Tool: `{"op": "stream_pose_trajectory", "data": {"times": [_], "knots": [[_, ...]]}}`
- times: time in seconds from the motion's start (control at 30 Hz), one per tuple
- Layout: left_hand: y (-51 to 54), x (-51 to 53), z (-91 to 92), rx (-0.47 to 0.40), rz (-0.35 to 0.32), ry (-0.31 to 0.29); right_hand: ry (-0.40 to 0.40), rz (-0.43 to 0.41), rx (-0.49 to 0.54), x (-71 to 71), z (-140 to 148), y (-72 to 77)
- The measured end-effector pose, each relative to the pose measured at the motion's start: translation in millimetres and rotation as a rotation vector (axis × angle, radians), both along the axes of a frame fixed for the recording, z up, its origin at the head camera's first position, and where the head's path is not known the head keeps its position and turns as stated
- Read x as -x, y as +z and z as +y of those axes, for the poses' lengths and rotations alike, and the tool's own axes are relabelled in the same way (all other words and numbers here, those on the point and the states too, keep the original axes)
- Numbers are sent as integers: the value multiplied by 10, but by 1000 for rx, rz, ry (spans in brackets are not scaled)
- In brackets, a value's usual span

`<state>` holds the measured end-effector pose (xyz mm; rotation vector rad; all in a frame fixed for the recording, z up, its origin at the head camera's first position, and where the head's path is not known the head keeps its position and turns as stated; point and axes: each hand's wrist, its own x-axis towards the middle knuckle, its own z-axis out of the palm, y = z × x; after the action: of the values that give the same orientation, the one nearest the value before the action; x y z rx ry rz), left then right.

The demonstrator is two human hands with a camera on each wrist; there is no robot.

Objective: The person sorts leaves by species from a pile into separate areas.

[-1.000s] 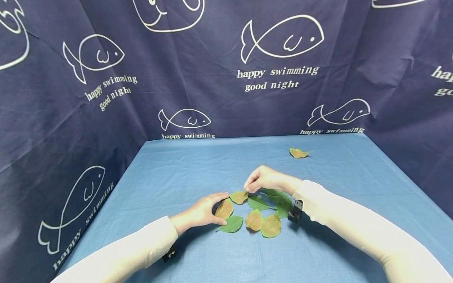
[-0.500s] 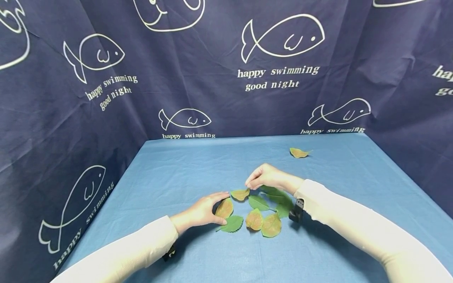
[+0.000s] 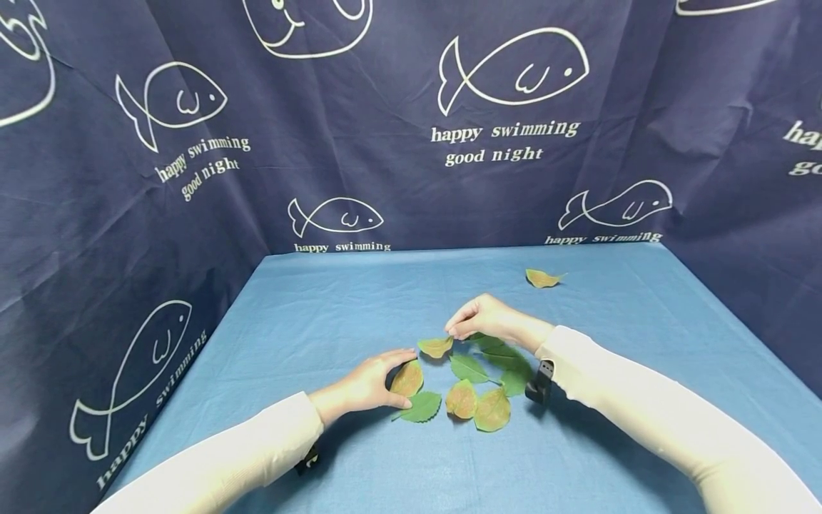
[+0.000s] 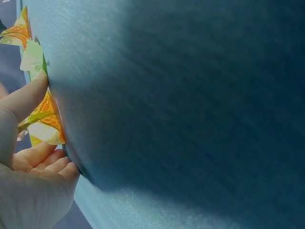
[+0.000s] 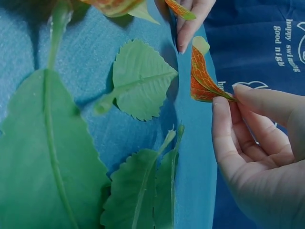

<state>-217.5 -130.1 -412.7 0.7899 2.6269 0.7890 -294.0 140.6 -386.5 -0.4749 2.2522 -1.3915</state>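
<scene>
My right hand point(image 3: 489, 318) pinches the stem of a yellow-brown leaf point(image 3: 435, 348) between thumb and fingertips. In the right wrist view this leaf point(image 5: 201, 78) looks orange, folded and raised off the cloth. My left hand point(image 3: 367, 385) rests on the cloth, thumb and fingers spread around another yellow-brown leaf point(image 3: 407, 379). Its thumb touches a green toothed leaf point(image 3: 422, 407). Below my right hand lie a green leaf point(image 3: 467, 368) and larger green leaves point(image 3: 504, 357), partly hidden by that hand and wrist. Two yellow-brown leaves, one left point(image 3: 461, 400) and one right point(image 3: 492, 410), lie nearer me.
A blue cloth point(image 3: 347, 300) covers the table. One more yellow-brown leaf point(image 3: 542, 278) lies apart at the back right. Dark blue curtains point(image 3: 411, 164) with white fish drawings stand behind and at both sides.
My right hand has drawn slightly up and back, lifting the pinched leaf away from the green leaf beside it. My left hand stays where it was.
</scene>
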Motion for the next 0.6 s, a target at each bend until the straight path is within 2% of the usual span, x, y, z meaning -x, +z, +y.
{"op": "stream_pose_trajectory", "data": {"times": [0.6], "knots": [[6, -16, 0, -2, -9, 1, -112, -53, 91, 114, 148, -11]]}}
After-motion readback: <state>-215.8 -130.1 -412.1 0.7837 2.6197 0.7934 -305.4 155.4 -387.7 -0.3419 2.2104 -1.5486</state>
